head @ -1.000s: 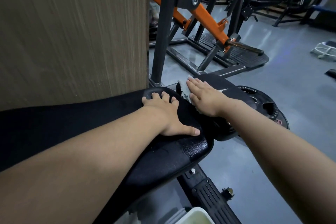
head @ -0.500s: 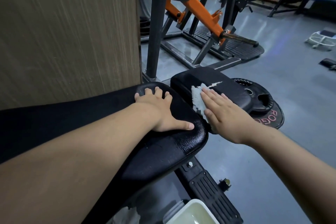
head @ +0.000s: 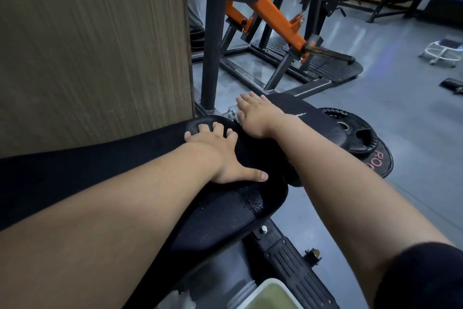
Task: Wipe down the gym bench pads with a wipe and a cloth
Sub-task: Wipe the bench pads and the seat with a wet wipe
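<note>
A long black bench pad (head: 218,216) runs from the left to the middle. My left hand (head: 220,155) lies flat on its end, fingers spread, thumb out to the right. Just beyond it lies a smaller black pad (head: 308,115) with a torn white mark. My right hand (head: 255,114) presses flat on that pad's far left edge, over a white wipe (head: 232,113), of which only a small corner shows by the fingers.
A wood-grain panel (head: 95,45) stands close on the left. Black weight plates (head: 355,135) lie on the grey floor right of the small pad. A black and orange machine frame (head: 263,20) stands behind. A white tub (head: 273,295) sits at the bottom edge.
My right hand slid the wipe from the near side of the small pad to its far left edge. My left hand stayed on the long pad.
</note>
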A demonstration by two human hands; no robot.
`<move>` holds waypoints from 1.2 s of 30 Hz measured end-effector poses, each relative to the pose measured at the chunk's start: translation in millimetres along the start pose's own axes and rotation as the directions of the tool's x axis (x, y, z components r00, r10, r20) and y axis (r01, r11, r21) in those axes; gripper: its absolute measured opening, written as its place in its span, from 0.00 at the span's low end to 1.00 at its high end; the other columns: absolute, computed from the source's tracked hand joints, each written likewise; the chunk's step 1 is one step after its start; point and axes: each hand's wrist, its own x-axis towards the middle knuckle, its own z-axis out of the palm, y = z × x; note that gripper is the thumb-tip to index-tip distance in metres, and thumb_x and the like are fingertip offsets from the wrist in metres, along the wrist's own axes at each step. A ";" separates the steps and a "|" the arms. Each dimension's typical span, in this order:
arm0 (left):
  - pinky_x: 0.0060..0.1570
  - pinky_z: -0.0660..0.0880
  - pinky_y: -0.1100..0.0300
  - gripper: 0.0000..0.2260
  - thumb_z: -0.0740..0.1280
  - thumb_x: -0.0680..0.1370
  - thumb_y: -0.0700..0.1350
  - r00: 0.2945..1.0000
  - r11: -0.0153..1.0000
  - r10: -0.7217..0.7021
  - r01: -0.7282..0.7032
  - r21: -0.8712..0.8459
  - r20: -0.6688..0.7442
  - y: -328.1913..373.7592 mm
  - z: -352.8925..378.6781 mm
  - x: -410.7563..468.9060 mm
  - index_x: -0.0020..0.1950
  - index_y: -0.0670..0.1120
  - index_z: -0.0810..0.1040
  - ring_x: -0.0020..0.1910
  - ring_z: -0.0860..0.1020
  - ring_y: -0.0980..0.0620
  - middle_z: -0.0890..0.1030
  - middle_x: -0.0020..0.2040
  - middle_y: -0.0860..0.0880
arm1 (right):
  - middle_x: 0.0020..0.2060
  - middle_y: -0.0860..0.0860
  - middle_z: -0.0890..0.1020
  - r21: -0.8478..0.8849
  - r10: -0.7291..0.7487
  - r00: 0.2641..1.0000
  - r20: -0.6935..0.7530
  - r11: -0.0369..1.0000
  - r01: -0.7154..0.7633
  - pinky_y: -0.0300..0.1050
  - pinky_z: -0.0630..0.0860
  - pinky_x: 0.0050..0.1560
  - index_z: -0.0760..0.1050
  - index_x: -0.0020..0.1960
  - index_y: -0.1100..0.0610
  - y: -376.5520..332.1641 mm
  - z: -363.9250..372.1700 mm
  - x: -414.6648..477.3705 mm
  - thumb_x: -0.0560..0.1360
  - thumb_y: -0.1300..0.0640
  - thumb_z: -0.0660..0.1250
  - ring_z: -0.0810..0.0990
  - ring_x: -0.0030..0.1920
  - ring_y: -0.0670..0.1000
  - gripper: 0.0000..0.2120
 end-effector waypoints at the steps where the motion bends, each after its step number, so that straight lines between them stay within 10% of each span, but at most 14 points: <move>1: 0.74 0.54 0.37 0.58 0.53 0.62 0.84 1.000 1.000 0.001 -0.001 -0.002 0.001 0.2 -0.5 -0.1 0.82 0.50 0.44 0.79 0.49 0.38 0.47 0.81 0.44 | 0.80 0.55 0.50 -0.008 -0.004 1.000 -0.001 1.000 0.004 0.52 0.44 0.78 0.48 0.80 0.59 0.1 -0.6 -2.0 0.84 0.50 0.44 0.46 0.79 0.54 0.27; 12: 0.75 0.53 0.38 0.59 0.50 0.61 0.85 1.000 1.000 0.014 -0.014 0.022 -0.006 -0.5 3.3 2.8 0.82 0.50 0.43 0.79 0.48 0.38 0.45 0.82 0.44 | 0.80 0.48 0.43 0.006 -0.113 0.991 -0.077 0.993 0.114 0.41 0.35 0.74 0.44 0.81 0.54 35.1 17.0 -152.4 0.79 0.42 0.37 0.41 0.79 0.47 0.33; 25: 0.75 0.50 0.36 0.58 0.49 0.63 0.84 1.000 1.000 0.016 -0.016 0.023 0.021 0.3 4.0 4.5 0.81 0.49 0.40 0.79 0.44 0.37 0.41 0.81 0.42 | 0.80 0.50 0.44 0.061 0.160 0.986 0.047 0.985 -0.163 0.53 0.37 0.77 0.42 0.81 0.54 106.4 -4.9 -34.7 0.85 0.48 0.42 0.42 0.79 0.49 0.27; 36: 0.75 0.50 0.35 0.58 0.51 0.63 0.83 0.999 1.000 0.016 -0.017 0.020 0.037 1.8 0.8 4.6 0.81 0.49 0.41 0.78 0.45 0.36 0.42 0.81 0.42 | 0.79 0.47 0.42 0.068 0.018 0.998 -0.067 0.998 -0.013 0.42 0.33 0.74 0.43 0.81 0.54 63.6 14.4 -144.7 0.78 0.40 0.33 0.40 0.79 0.46 0.34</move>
